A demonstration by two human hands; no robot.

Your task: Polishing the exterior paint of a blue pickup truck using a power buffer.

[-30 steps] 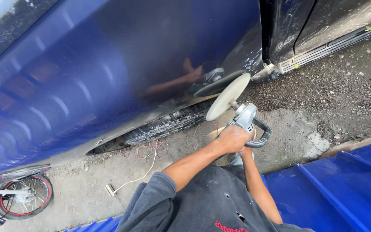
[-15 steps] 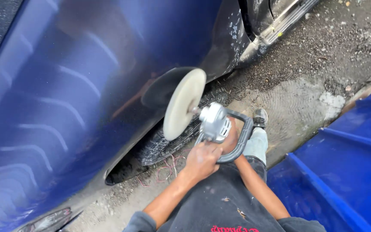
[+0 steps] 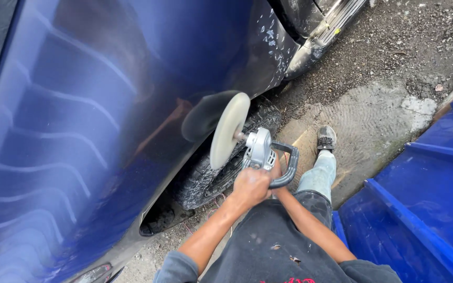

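Both bare forearms reach forward and come together in front of the body. The left hand (image 3: 250,186) is closed in a grip. The right hand (image 3: 276,170) is mostly hidden behind it.

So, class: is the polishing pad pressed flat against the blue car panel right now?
No: the round pad is held edge-on beside the blue panel, its face turned away from the paint, gripped by both hands.

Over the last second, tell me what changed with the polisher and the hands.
The polisher was lifted from low by the ground up to the blue car panel above the tyre, its round pad now beside the paint. Nothing was let go: the left hand and right hand grip it as before. The person's shoe now shows on the ground.
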